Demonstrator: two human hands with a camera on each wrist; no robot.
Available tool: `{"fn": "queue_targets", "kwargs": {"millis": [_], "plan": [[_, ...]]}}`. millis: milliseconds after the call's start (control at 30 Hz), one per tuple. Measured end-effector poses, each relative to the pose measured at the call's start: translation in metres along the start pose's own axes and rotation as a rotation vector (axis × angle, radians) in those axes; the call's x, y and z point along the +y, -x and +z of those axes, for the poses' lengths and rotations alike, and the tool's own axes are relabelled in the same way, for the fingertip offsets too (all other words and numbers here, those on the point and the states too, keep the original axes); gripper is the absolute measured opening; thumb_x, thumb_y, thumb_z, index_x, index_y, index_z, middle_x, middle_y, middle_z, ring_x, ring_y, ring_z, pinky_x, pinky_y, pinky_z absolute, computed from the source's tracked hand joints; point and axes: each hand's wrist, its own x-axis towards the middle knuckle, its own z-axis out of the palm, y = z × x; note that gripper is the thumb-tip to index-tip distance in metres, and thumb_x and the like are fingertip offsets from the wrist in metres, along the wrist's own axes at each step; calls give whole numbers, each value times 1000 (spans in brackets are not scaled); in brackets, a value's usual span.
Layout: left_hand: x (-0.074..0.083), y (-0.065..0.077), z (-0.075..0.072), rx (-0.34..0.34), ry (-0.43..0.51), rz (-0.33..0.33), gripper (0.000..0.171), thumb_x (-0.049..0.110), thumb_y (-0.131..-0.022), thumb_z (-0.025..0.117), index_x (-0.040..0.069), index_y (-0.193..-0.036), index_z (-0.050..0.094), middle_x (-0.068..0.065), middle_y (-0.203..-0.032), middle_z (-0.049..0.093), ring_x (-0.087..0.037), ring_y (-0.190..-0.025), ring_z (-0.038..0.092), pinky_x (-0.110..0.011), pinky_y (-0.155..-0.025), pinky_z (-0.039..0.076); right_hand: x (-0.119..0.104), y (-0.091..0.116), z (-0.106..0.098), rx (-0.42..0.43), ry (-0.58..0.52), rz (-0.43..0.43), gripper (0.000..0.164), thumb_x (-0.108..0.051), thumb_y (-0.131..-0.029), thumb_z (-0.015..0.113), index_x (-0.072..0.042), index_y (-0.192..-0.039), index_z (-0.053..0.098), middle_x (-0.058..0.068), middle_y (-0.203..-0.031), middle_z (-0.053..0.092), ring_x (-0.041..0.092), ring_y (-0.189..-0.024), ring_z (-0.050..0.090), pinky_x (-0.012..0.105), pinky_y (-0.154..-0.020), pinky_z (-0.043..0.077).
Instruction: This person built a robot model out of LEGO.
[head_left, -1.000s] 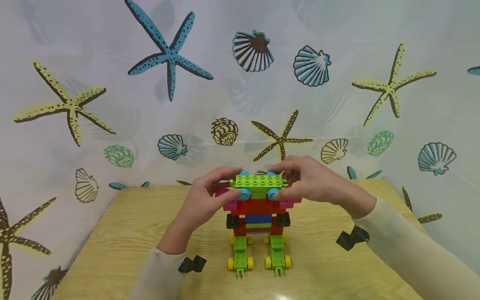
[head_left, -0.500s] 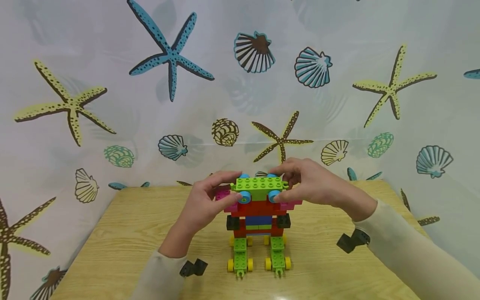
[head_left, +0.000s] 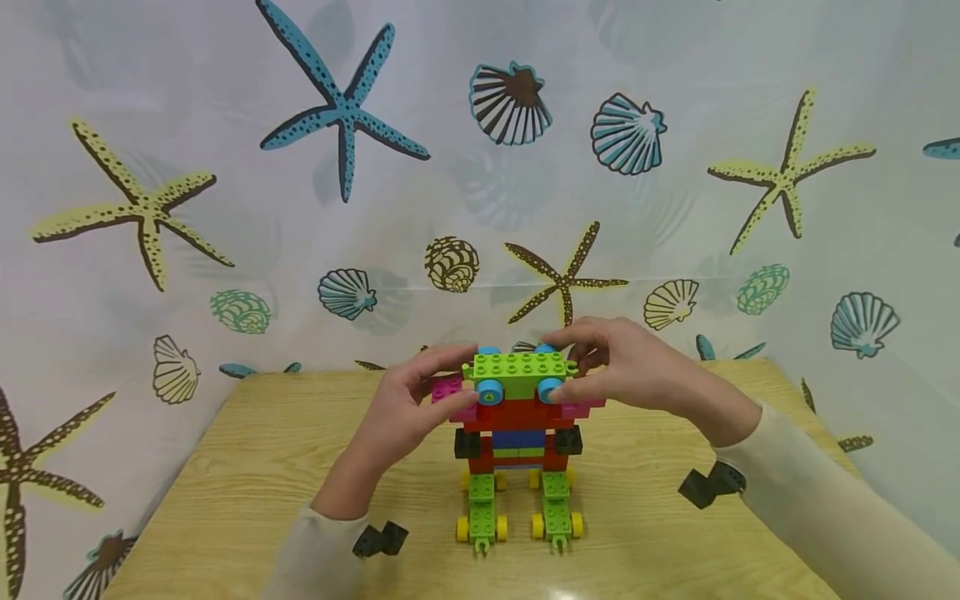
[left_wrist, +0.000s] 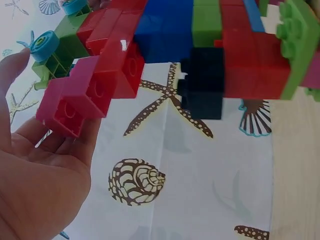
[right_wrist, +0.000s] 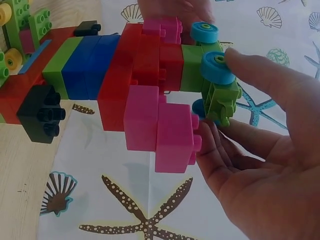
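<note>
A figure of toy building bricks [head_left: 517, 414] stands upright on the table, topped by a green wheeled base [head_left: 519, 367] with blue wheels. My left hand [head_left: 405, 400] is at the base's left end, thumb and index finger spread beside the front and rear wheels; the thumb tip is at the front wheel's edge. In the left wrist view its other fingers are partly behind the pink bricks [left_wrist: 77, 95]. My right hand [head_left: 626, 367] pinches the base's right end, thumb on the front blue wheel [right_wrist: 218, 67], fingers at the rear one. Some fingertips are hidden.
The figure's feet are two green wheeled bases [head_left: 482, 508] with yellow wheels, on a pale wooden table [head_left: 300, 467]. Black bricks [head_left: 467, 443] jut out at its sides. A curtain [head_left: 480, 183] printed with starfish and shells hangs behind the table.
The left thumb and index finger have eased slightly leftward, away from the blue wheels. My right hand keeps its hold, and the figure stands in the same place.
</note>
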Motion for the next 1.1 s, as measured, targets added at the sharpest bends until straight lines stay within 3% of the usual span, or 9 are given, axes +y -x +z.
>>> {"fn": "queue_targets", "kwargs": {"millis": [167,400,533,633,833,1100], "plan": [[-18,14,-9,-9,-44,-36,58,11,-105,76,7,-161,59,-19,-154,67,-39,-141,66,-17,-109,56,13,15,-7,84,-62,-7,64,-29,-98,88,-16,-156,66,6,-148,73,28,-126,72,36,-105,62],[-51,39,-18,-23,-112,-227,48,27,-114,68,6,-156,62,-17,-146,73,-40,-136,69,-23,-111,59,58,37,-1,128,-210,40,51,-27,-111,73,-9,-157,63,13,-153,71,33,-137,70,17,-104,57],[-68,50,-16,-42,-101,-321,46,32,-113,69,11,-154,66,-13,-150,72,-34,-134,71,-27,-109,61,90,42,22,130,-284,80,49,-31,-115,65,-7,-158,61,14,-157,68,33,-140,69,24,-112,57],[-76,55,-11,-41,-74,-368,45,31,-110,75,13,-150,69,-12,-150,72,-26,-130,71,-24,-104,63,108,43,42,145,-332,136,49,-33,-115,67,-6,-155,63,15,-152,71,29,-136,71,33,-114,60],[-81,58,-1,-33,-35,-381,42,26,-106,80,14,-146,73,-12,-147,73,-21,-124,73,-23,-102,63,122,39,75,162,-404,200,50,-25,-107,79,1,-148,67,22,-145,73,27,-128,74,28,-104,64],[-79,55,5,-49,-31,-388,44,27,-105,82,17,-146,72,-9,-145,75,-26,-127,73,-28,-105,64,122,32,97,138,-462,174,47,-18,-103,83,2,-143,68,21,-140,74,26,-121,73,23,-97,64]]}}
